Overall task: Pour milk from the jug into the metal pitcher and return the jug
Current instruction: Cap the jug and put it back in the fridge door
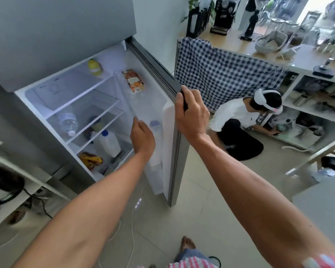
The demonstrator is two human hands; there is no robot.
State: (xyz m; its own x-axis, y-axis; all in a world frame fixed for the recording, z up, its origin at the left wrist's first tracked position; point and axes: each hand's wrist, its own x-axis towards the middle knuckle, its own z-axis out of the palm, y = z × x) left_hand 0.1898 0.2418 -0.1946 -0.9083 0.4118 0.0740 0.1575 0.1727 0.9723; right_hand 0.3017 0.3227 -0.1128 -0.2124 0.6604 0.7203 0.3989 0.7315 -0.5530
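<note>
The fridge stands open. A white milk jug (156, 149) with a pale blue cap stands upright in the door's lower bin. My left hand (142, 139) reaches into that bin and is wrapped around the jug's left side near its top, fingers hidden behind it. My right hand (190, 115) grips the outer edge of the fridge door (174, 171) and holds it open. No metal pitcher is in sight.
Inside the fridge a second white jug (109, 143) with a blue cap, a water bottle (67, 122) and packets lie on shelves. A person (240, 122) crouches on the floor right of the door by white shelving. Cables run across the tiled floor.
</note>
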